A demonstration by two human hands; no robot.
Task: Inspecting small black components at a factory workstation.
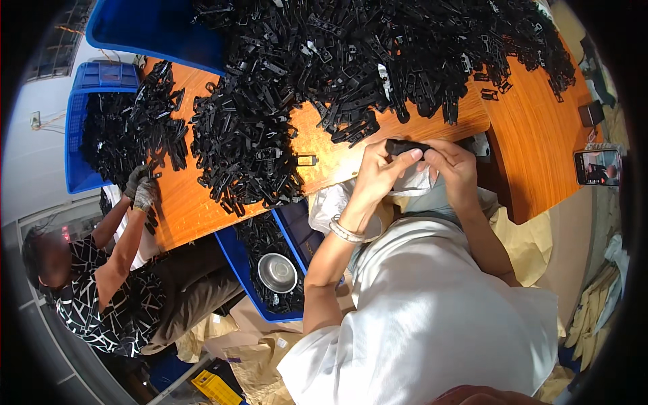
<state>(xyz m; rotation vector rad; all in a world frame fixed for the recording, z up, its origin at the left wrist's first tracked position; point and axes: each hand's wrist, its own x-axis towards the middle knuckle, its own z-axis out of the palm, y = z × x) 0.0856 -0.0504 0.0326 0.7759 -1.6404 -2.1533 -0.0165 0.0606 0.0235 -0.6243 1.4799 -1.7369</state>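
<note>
Close to the table's front edge, my left hand (385,170) and my right hand (455,167) come together, both closed on one small black plastic part (403,146). Thumbs and fingertips of both hands press on it, covering much of its shape. A bracelet (346,231) circles my left wrist. Beyond my hands a big heap of black plastic parts (364,61) spreads across the wooden table (533,135). Many of them are long and thin with rectangular openings. A single loose part (307,160) lies left of my hands.
At the left a co-worker's gloved hands (144,187) touch another pile of black parts (135,125) beside a blue crate (77,158). A blue bin (260,297) below holds parts and a metal bowl (277,273). A phone (598,167) stands on the right.
</note>
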